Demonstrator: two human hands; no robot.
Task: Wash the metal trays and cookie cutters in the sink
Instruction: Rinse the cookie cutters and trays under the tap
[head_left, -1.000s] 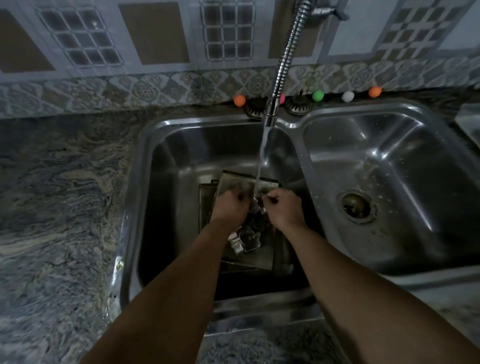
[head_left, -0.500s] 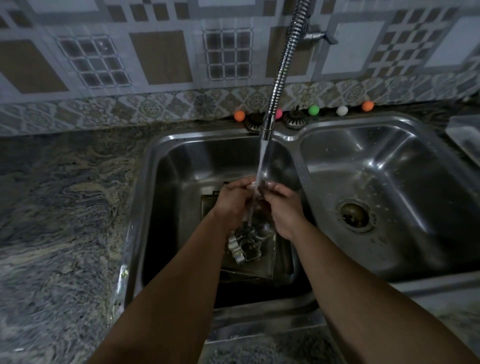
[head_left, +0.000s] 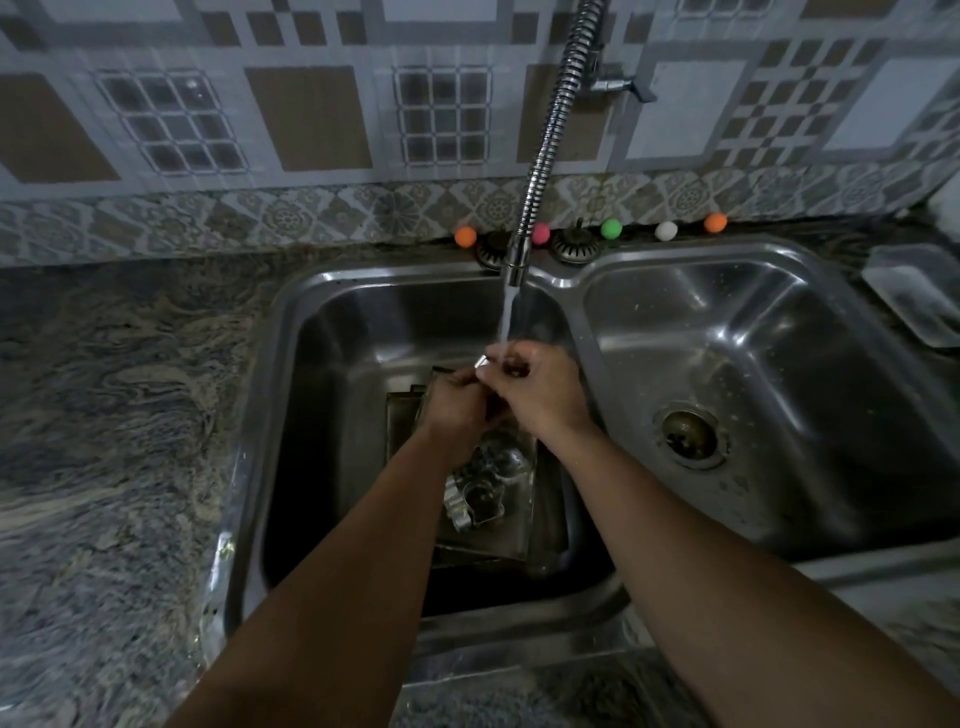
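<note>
Directly under the tap (head_left: 521, 249), the left hand (head_left: 456, 410) and right hand (head_left: 535, 387) pinch one cutter (head_left: 482, 362) in the stream above the trays (head_left: 498, 519); rinsing is in hand, and next comes setting it aside and picking another.

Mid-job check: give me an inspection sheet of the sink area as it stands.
Surface: marbled stone counter around a steel double sink.
Job's things: metal trays stacked in the left basin, cookie cutters lying on top.
Clutter: coloured balls along the back ledge; clear container on the right.
Hands: left hand and right hand together under the running tap, gripping a small metal piece.
Cables: nothing seen.
Surroundings: patterned tile wall; right basin drain open.
</note>
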